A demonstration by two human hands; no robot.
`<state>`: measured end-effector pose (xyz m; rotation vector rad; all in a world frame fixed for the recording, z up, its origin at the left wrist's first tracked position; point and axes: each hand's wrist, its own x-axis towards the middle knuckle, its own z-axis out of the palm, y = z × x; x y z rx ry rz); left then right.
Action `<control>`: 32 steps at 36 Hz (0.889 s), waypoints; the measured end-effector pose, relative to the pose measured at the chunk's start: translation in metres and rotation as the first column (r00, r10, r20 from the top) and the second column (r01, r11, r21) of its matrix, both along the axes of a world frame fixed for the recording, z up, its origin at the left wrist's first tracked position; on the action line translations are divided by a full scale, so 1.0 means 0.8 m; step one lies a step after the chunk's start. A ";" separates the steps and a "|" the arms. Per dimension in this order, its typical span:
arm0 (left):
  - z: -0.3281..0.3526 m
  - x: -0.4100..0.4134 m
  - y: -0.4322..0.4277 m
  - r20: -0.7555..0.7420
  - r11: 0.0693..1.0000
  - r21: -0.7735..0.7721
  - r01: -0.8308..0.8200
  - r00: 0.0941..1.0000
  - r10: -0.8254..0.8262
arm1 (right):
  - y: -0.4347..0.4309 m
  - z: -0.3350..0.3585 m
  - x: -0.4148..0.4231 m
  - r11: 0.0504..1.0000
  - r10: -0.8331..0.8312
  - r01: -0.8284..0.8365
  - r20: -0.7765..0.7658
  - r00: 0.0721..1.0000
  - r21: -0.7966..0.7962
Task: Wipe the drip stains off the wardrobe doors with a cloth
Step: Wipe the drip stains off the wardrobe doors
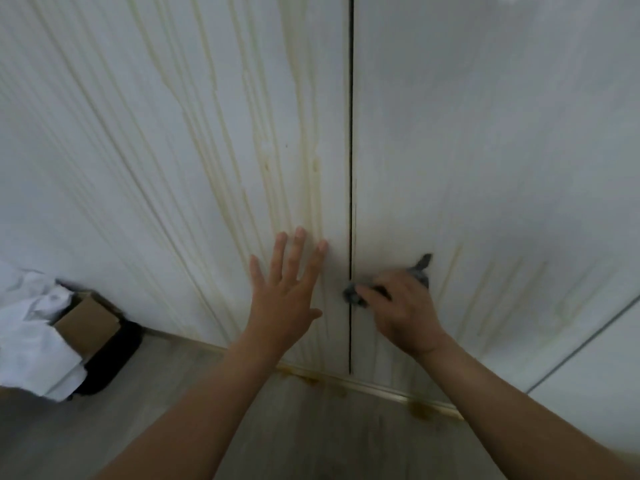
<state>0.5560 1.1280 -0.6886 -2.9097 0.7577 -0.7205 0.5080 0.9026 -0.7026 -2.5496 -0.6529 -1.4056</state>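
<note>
Bracing with left hand (287, 289) splayed flat on the left door (104, 140), clutching in right hand (401, 313) a wadded grey cloth (420, 271) low on the right door (502, 133) beside the seam: soft, light, limp, probably best kept balled in the palm against the yellowish drip stains (306, 174).

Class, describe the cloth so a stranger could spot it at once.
Follow the dark vertical gap between the two white wardrobe doors down towards the floor. There, the right hand grips a crumpled dark grey cloth against them. It alone is dark and bunched; the left hand beside it holds nothing.
</note>
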 end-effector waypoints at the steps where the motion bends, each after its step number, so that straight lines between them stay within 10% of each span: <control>1: -0.006 0.002 -0.001 0.042 0.999 -0.032 0.028 0.999 -0.026 | 0.001 0.024 -0.002 0.999 -0.002 -0.001 0.081 0.997 0.037; 11: -0.054 0.042 -0.012 0.217 0.985 -0.109 0.135 0.970 -0.109 | 0.000 0.125 0.020 0.942 -0.272 0.163 0.387 0.881 0.292; 23: -0.095 0.063 0.000 0.282 0.979 -0.084 0.187 0.946 -0.157 | -0.010 -0.123 -0.022 0.952 -0.176 0.099 -0.256 0.950 -0.289; 32: -0.102 0.066 -0.020 0.266 0.959 -0.187 0.215 0.950 -0.162 | -0.008 0.075 -0.026 0.963 -0.270 0.262 0.324 0.907 0.069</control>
